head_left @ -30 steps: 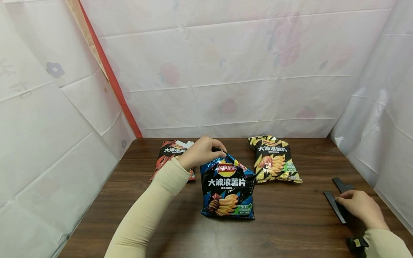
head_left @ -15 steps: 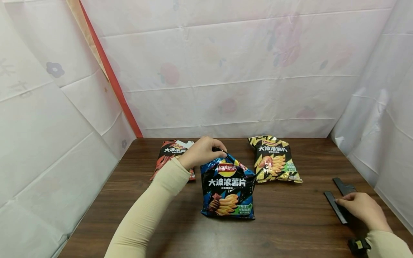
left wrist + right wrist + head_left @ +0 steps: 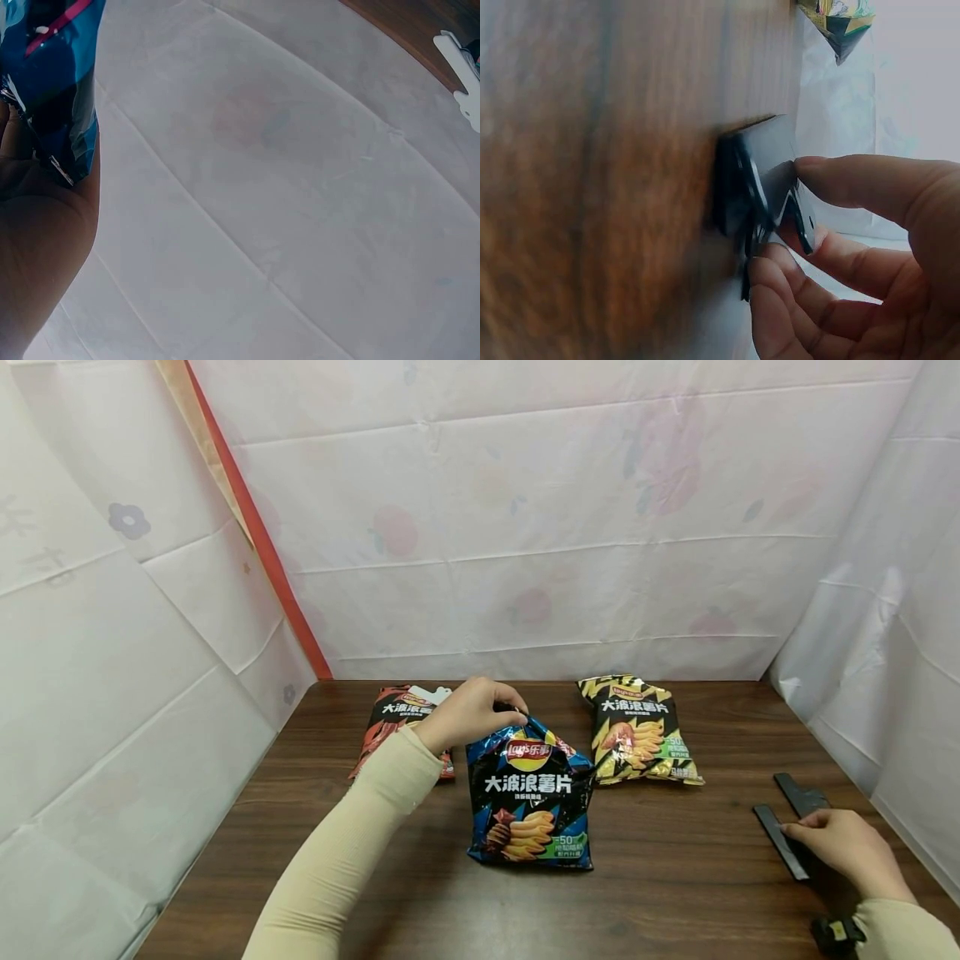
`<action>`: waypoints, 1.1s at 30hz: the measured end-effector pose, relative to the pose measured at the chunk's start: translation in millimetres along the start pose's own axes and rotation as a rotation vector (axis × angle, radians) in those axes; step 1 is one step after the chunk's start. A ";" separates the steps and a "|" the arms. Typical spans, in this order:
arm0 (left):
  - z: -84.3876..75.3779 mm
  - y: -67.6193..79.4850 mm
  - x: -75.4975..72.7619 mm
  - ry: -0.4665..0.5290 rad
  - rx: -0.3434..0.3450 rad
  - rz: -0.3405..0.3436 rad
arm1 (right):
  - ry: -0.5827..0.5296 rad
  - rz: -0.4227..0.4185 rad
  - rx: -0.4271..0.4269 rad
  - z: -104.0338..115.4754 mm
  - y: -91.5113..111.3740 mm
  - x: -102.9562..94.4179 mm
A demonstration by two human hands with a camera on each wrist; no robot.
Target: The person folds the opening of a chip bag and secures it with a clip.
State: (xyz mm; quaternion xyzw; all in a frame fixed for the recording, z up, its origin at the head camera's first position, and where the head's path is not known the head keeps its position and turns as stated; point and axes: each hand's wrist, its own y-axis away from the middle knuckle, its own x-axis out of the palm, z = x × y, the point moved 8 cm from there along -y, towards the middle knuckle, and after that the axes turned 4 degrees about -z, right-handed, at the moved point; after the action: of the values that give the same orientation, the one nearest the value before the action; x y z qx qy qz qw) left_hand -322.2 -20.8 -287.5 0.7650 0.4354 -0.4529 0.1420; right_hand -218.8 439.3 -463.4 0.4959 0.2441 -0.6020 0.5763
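My left hand [image 3: 471, 714] grips the top edge of a blue-and-black potato chip bag [image 3: 528, 810], which stands upright on the table. In the left wrist view, a shiny blue corner of the chip bag [image 3: 52, 90] hangs beside the palm. On the right side, my right hand [image 3: 851, 850] pinches a black bag clip [image 3: 780, 843] close to the tabletop. The right wrist view shows thumb and fingertips on the handles of the black clip [image 3: 769, 165]. Another dark clip [image 3: 798, 793] lies just behind it, partly hidden by the hand.
A red-and-black chip bag [image 3: 386, 722] with a white clip [image 3: 429, 696] at its top lies behind my left forearm. At the back right lies a yellow-and-black chip bag [image 3: 637, 731]. White patterned sheets [image 3: 562, 527] enclose the wooden table [image 3: 637, 893] at the back and sides.
My right hand has shifted very slightly to the right at the black clip. The left hand and the blue chip bag hold still.
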 end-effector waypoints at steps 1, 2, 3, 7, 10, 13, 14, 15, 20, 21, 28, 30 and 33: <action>0.3 -0.1 0.0 0.002 -0.001 0.000 | -0.003 -0.005 -0.004 0.3 -0.2 -0.8; 0.4 -0.3 0.0 0.004 0.000 -0.001 | -0.006 -0.008 -0.009 0.7 -0.3 -1.4; 0.5 -0.3 0.0 0.005 0.000 0.000 | -0.009 -0.012 -0.015 1.2 -0.4 -2.1; 1.1 -0.5 0.2 0.008 0.002 0.000 | -0.026 -0.026 -0.028 2.6 -0.8 -4.5; 1.2 -0.5 0.2 0.007 0.004 0.000 | -0.061 -0.017 -0.033 3.3 -1.2 -4.0; 1.3 -0.4 0.1 0.005 0.003 0.001 | -0.100 0.004 -0.041 3.6 -1.3 -2.6; 1.2 -0.5 0.1 0.004 0.004 0.001 | -0.117 0.008 -0.045 3.7 -1.3 -2.4; 1.3 -0.6 0.1 0.004 0.004 0.001 | -0.133 0.010 -0.049 3.8 -1.4 -2.4; 1.6 -0.9 0.1 0.006 0.006 -0.001 | -0.225 0.015 -0.050 2.3 -3.7 -1.6; 1.7 -1.0 0.1 0.006 0.007 -0.002 | -0.239 0.014 -0.052 2.3 -4.1 -1.6; 1.4 -1.1 0.6 0.005 0.016 0.000 | -0.283 -0.024 -0.082 7.7 -3.1 -6.7; 1.0 -1.0 0.7 0.008 0.019 0.001 | -0.279 -0.034 -0.086 10.1 -2.3 -8.5; 0.5 -0.6 0.6 0.009 0.019 0.001 | -0.269 -0.035 -0.092 14.5 -1.7 -11.2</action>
State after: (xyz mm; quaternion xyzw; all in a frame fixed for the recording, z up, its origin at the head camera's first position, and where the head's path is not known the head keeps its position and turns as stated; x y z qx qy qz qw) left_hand -322.8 -20.5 -288.2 0.7684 0.4314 -0.4536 0.1330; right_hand -226.7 432.2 -448.4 0.3796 0.2007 -0.6609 0.6155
